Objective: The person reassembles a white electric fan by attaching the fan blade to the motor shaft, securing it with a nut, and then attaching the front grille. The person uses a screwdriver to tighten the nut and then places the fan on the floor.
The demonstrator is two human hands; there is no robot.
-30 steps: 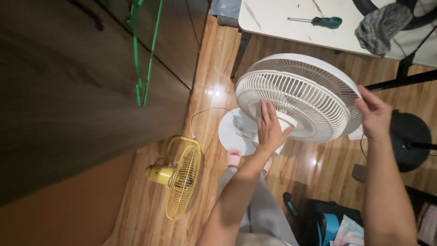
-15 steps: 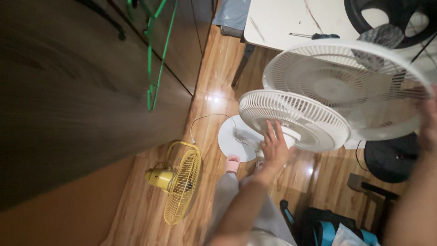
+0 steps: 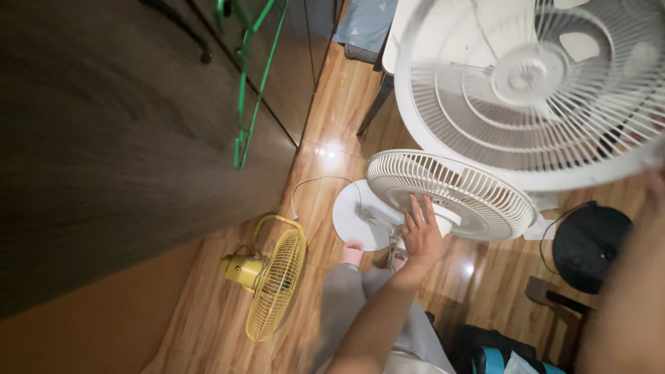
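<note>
Far left is a dark wood-grain cabinet point(image 3: 104, 125) with a green wire hanger point(image 3: 244, 90) dangling off it. On the glossy wood-plank floor point(image 3: 228, 318) lies a small yellow fan point(image 3: 273, 280) with a round wire cage. Moving right, the white pedestal fan point(image 3: 450, 194) stands on its round base point(image 3: 357, 216), rear grille ribbed plastic. The person's left hand point(image 3: 421, 232) lies flat against that fan's back, fingers spread, not wrapped around anything. Up top right, the detached white front grille point(image 3: 533, 83), slotted and round, is lifted clear of the fan. The right hand point(image 3: 654, 183) is a blur at its edge, so can't tell its grip. A black round base point(image 3: 592, 246) sits far right.
</note>
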